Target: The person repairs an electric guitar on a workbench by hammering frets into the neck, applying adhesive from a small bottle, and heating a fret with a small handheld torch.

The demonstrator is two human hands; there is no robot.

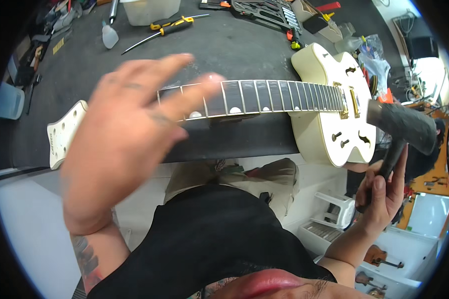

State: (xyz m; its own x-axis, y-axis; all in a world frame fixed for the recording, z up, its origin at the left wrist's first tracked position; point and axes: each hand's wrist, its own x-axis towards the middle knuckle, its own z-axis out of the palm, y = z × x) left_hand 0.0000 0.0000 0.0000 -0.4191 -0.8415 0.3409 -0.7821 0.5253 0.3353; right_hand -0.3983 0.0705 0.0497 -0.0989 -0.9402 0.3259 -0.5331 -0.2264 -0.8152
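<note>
A cream-white hollow-body guitar without strings lies face up across the workbench. Its dark fretboard, with metal frets and pale inlays, runs left to the white headstock, partly covered by my arm. Over the lower frets is my left hand, its fingers stretched out and apart, holding nothing. Whether a fingertip touches the fretboard I cannot tell. My right hand grips the handle of a black mallet. The mallet's head is raised near the end of the guitar's body and overlaps it in view.
Two yellow-and-black screwdrivers lie beyond the neck, near a translucent tub. At the back is an open tool case. A white stool stands on the floor at the right. Another person in dark clothes is at the far right.
</note>
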